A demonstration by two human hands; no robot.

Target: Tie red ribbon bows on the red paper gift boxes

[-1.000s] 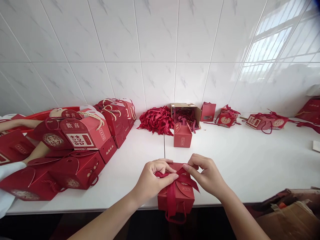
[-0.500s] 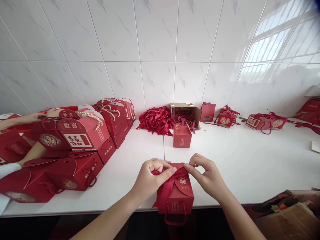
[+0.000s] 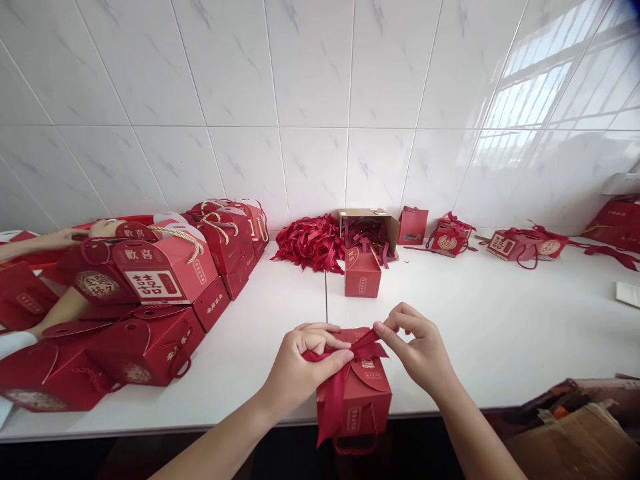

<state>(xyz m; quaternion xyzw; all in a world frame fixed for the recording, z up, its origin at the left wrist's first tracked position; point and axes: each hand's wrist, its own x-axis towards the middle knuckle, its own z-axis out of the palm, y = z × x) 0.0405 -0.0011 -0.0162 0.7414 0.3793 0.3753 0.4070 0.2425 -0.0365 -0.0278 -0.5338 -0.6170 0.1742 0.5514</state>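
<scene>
A red gift box (image 3: 370, 393) with a rope handle sits at the table's front edge, its curved flaps folded over the top. Across that top runs a red ribbon (image 3: 333, 407), with one wide tail hanging down the box's left side. My left hand (image 3: 303, 360) pinches the ribbon near the middle of the lid, thumb against fingers. In my right hand (image 3: 413, 343), thumb and forefinger grip a ribbon end and hold it up to the right. A short ribbon end also sticks out over the lid below that hand. The exact form of the knot is partly covered by my left fingers.
Stacked red gift boxes (image 3: 165, 273) fill the left side, where another person's arm (image 3: 47, 243) reaches in. Behind my hands are a ribbon pile (image 3: 310, 243), an open carton (image 3: 393, 230) and a small red box (image 3: 363, 277). Brown cardboard (image 3: 580, 433) lies at lower right.
My right hand has drawn its ribbon end slightly up and right. A short ribbon end now shows on the lid's right, and the left tail hangs lower. My left hand stays about in place.
</scene>
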